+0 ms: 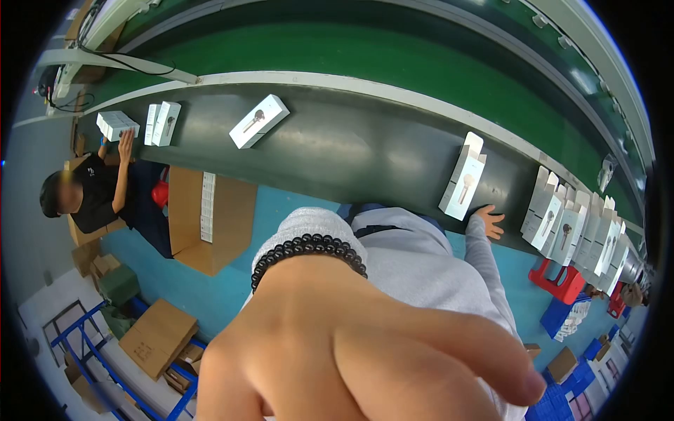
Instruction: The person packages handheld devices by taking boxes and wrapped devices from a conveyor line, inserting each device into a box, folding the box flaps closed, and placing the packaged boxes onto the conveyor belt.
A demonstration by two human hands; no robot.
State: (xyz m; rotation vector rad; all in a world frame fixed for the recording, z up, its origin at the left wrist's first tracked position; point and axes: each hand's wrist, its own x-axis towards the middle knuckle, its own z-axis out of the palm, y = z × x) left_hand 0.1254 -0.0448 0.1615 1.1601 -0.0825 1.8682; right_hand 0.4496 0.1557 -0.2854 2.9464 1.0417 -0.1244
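My left hand looms large in front of the camera, back of the hand showing, with a black bead bracelet at its wrist. One finger stretches apart to the right; the other fingertips are cut off, and no object shows in it. My right hand rests with spread fingers at the near edge of the dark work surface, holding nothing. Just left of it stands a white box with its top flap open. To its right is a row of open white boxes.
A closed white box lies further left. At the far left a co-worker touches stacked white boxes. A large open carton stands below the table edge. Red stools are at right. A green belt runs behind.
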